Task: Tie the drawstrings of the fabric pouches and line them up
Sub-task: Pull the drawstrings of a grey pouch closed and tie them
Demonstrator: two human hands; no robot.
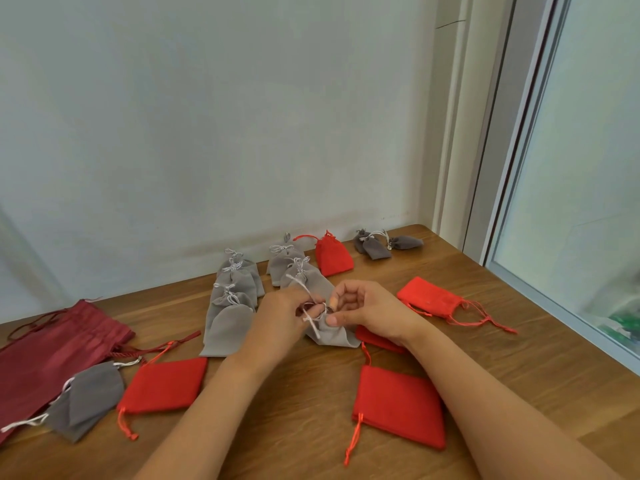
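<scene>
Wooden table (298, 427) stood against a pale wall, with a window on the right. At its middle, the left hand (277, 320) curled round the white drawstring (313, 325) of a grey pouch (332, 332), and the right hand (367, 311) pinched the pouch's neck between thumb and forefinger. Tied grey pouches (235, 296) lay overlapped toward the far edge. Two flat red pouches (401, 405) lay near the front edge.

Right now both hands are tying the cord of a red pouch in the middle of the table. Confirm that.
Not quite: the pouch is grey, not red. The head view shows the left hand and right hand both working its white cord in the middle of the table.
</scene>
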